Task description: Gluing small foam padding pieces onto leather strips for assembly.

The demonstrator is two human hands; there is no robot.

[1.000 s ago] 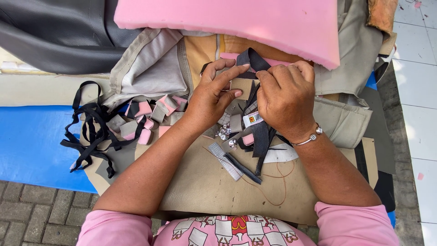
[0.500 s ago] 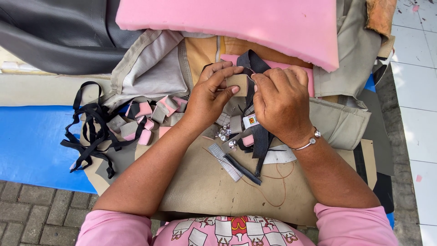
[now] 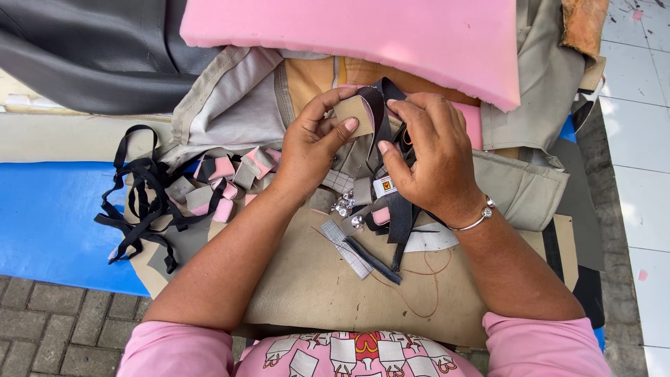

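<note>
Left grip: the left hand (image 3: 314, 143) pinches a small tan fabric piece (image 3: 354, 114) between thumb and fingers, closed on it, held up above the worktop.
Right grip: the right hand (image 3: 427, 157) has its fingers curled shut around a black strap (image 3: 380, 98), which loops up beside the tan piece and runs down under the palm.
Where the pieces meet: the tan fabric piece and the strap touch, just in front of the pink foam slab (image 3: 363, 38).
Label: a small white tag (image 3: 383, 186) with a coloured mark sits on the strap, just below the right thumb; a white paper scrap (image 3: 429, 241) lies under the right wrist.
Near the hands: shiny metal studs (image 3: 343, 207) lie below the left hand; a grey checked strip (image 3: 347, 249) and a dark strip (image 3: 373, 260) lie side by side, slanted, on the tan cloth sheet (image 3: 307, 286).
Left side: small pink and tan padded bits (image 3: 223, 178) lie in a cluster, next to a tangle of black straps (image 3: 139, 202) that overhangs the blue mat (image 3: 49, 216).
Edges: the cloth sheet ends near the person's lap; brick paving (image 3: 42, 328) shows at lower left, white floor tiles (image 3: 638, 139) at right.
Open room: bare cloth between the forearms and the blue mat at left; the far side is crowded by the foam and dark grey leather-like material (image 3: 84, 49).
</note>
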